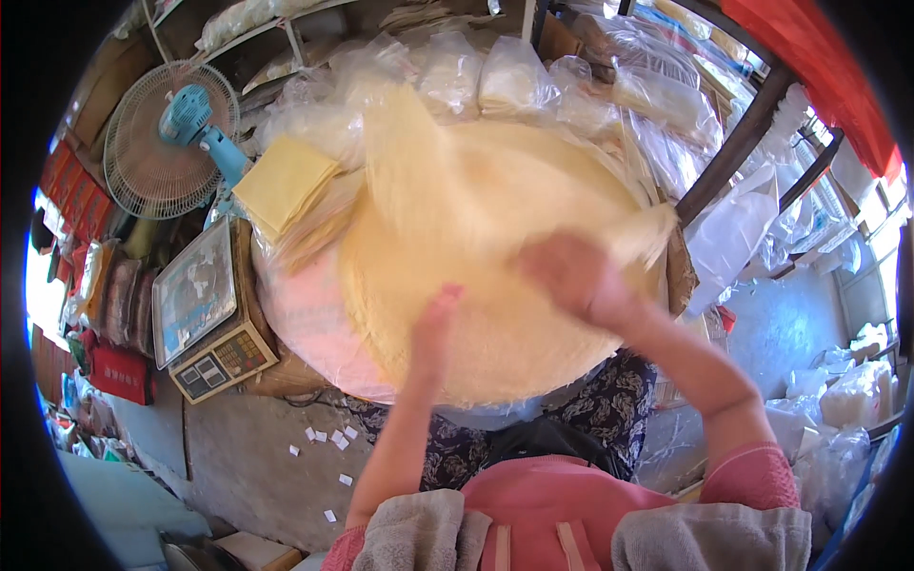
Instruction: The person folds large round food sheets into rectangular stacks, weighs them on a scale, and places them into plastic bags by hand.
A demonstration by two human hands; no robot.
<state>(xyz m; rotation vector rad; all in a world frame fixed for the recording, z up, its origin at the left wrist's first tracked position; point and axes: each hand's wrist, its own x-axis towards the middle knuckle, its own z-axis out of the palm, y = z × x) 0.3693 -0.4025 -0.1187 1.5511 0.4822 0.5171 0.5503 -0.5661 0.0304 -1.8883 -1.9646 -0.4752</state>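
A large round stack of thin pale yellow sheets (495, 324) lies on a pink plastic-covered surface in front of me. One sheet (428, 181) is lifted and blurred above the stack. My right hand (571, 276) grips that lifted sheet near its right edge. My left hand (436, 319) rests flat on the stack's lower left part, fingers together. Both hands are blurred by motion.
A digital weighing scale (205, 314) stands at the left. A blue and white fan (171, 138) is behind it. Folded yellow squares (284, 183) lie at the upper left. Several clear bags of pale sheets (514, 81) crowd the back and right. Paper scraps (328, 438) dot the floor.
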